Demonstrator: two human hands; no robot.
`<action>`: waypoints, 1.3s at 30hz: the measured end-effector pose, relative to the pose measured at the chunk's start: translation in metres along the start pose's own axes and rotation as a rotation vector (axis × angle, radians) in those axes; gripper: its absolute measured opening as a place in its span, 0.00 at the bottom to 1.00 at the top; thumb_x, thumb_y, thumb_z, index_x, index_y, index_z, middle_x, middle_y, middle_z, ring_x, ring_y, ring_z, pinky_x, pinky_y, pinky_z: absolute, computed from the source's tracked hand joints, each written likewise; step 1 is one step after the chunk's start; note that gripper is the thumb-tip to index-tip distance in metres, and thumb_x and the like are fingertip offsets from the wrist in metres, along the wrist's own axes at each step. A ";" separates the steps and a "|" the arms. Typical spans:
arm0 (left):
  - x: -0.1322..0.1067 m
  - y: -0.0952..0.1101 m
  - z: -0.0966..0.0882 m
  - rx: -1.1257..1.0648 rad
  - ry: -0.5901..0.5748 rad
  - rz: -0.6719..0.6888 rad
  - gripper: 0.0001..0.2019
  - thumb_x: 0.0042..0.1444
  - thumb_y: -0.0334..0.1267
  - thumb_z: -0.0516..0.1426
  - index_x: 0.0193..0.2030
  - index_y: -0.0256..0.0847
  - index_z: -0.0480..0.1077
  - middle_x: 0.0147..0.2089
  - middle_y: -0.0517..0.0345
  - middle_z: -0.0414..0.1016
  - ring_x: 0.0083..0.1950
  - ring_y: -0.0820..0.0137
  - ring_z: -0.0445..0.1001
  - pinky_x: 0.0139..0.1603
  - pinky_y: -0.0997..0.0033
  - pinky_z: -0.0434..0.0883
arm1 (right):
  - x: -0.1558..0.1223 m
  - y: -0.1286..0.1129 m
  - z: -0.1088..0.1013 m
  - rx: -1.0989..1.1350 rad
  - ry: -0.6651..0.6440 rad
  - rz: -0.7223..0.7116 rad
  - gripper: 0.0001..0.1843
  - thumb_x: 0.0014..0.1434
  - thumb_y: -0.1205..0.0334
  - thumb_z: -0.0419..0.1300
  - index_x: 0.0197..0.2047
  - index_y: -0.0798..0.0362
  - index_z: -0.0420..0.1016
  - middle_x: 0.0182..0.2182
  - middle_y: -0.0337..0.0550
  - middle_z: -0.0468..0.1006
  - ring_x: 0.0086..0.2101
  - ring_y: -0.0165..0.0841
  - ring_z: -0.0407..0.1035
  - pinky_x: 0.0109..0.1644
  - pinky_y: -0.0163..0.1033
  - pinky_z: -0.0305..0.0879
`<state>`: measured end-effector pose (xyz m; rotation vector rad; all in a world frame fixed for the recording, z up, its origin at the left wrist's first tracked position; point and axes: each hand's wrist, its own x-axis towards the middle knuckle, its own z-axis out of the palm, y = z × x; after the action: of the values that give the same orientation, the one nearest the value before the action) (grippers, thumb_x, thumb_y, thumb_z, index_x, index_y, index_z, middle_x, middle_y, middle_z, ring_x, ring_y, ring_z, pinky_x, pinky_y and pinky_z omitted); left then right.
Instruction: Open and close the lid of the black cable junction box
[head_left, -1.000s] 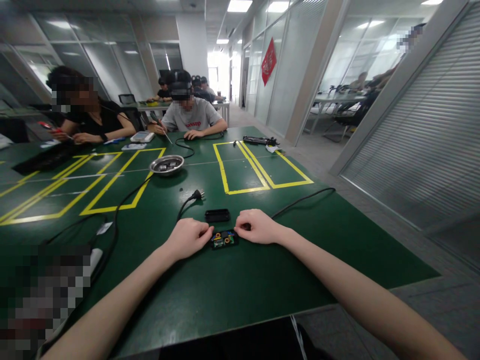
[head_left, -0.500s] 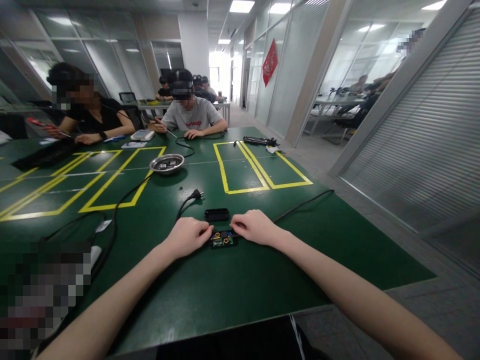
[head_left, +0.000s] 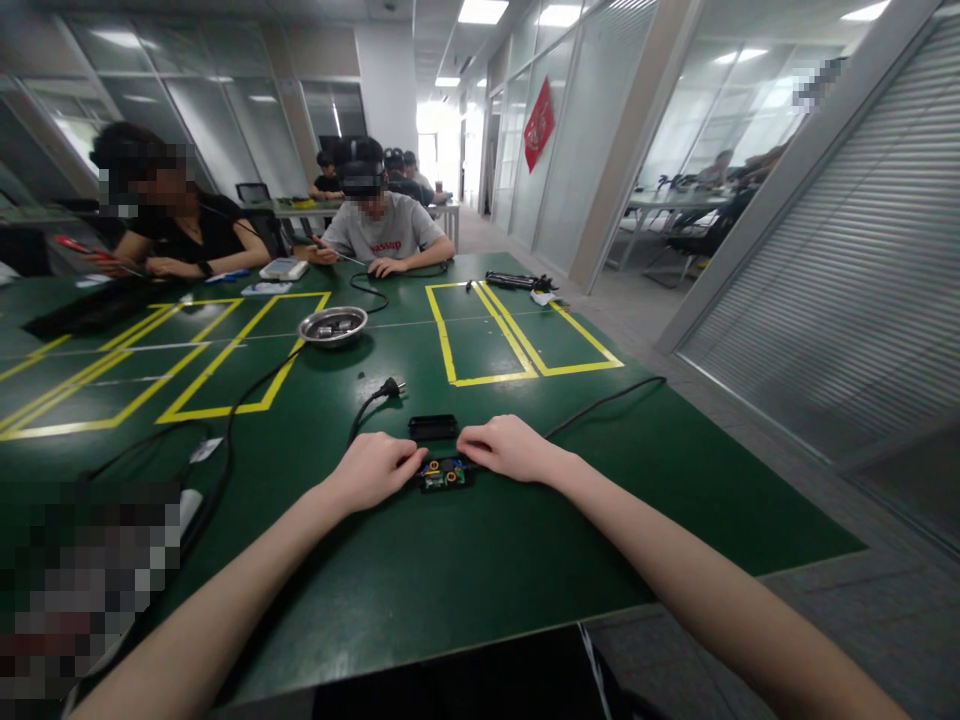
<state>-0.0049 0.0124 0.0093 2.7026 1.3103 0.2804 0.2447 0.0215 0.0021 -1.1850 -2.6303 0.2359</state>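
Observation:
A small opened black case with a circuit board (head_left: 444, 473) lies on the green table (head_left: 465, 570) in front of me. My left hand (head_left: 373, 469) is curled, its fingertips pressed to the board's left end. My right hand (head_left: 507, 446) is curled over the board's right end, fingers pinched against it. Just beyond them lies a flat black cover (head_left: 433, 427). A black cable (head_left: 607, 397) runs from under my right hand off to the right.
A black mains plug (head_left: 391, 388) on its cord lies behind the cover. Farther off stand a metal bowl (head_left: 333, 325) and yellow tape rectangles (head_left: 517, 340). Two people sit working at the far side. More black cords and a white block lie at left.
My right hand has slid a little left, closer over the board's right end. The left hand has kept its place.

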 end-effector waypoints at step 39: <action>0.004 -0.016 0.005 -0.827 0.284 -0.107 0.11 0.56 0.42 0.62 0.43 0.38 0.74 0.39 0.55 0.81 0.39 0.64 0.82 0.45 0.62 0.81 | 0.007 0.003 0.021 0.845 0.272 0.054 0.14 0.64 0.62 0.60 0.51 0.53 0.79 0.47 0.46 0.82 0.39 0.34 0.77 0.46 0.41 0.76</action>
<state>-0.0134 0.0255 0.0022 1.9301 1.0575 0.9720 0.2365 0.0277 -0.0179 -0.8891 -1.9132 0.9927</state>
